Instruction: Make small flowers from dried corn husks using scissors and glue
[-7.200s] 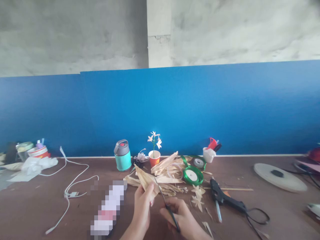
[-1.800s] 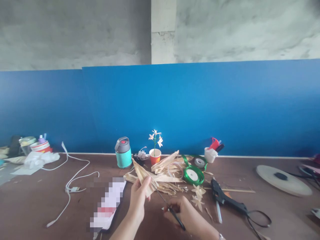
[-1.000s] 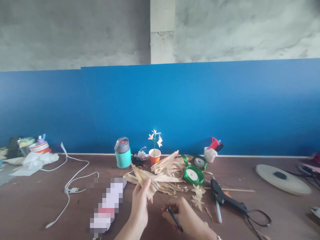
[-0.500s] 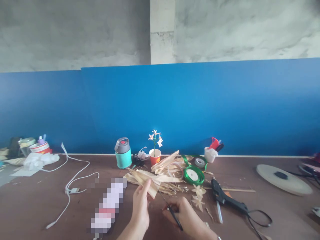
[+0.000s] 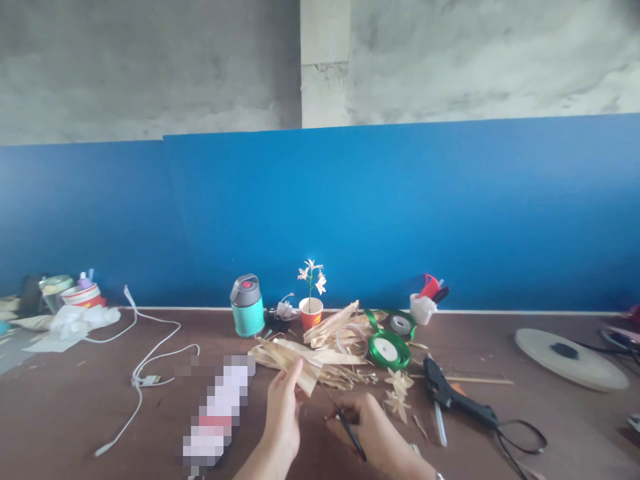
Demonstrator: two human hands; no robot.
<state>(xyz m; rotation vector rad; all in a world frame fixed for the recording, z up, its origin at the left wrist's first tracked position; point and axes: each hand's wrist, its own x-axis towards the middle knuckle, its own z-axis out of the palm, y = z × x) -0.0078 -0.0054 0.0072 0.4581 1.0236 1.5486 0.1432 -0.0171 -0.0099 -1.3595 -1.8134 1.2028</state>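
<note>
your left hand (image 5: 284, 419) pinched a dried corn husk (image 5: 285, 356) at lower center, apart from your right hand (image 5: 366, 427), which gripped black scissors (image 5: 349, 432). husk strips (image 5: 335, 331) lay just behind, near a green ribbon roll (image 5: 386, 350) and a glue gun (image 5: 453, 400) toward the right.

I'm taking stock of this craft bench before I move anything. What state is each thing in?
Left hand: shut, pinching the husk.
Right hand: shut around the scissors.
Dried corn husk: bunched, held just above the bench.
Black-handled scissors: held, tips beside the husk.
Hot glue gun: lying on its side, cord attached.
Green ribbon roll: lying on the bench, loose end out.
Teal flask: upright, lid on.
Orange paper cup: upright, holding a pale flower.
</note>
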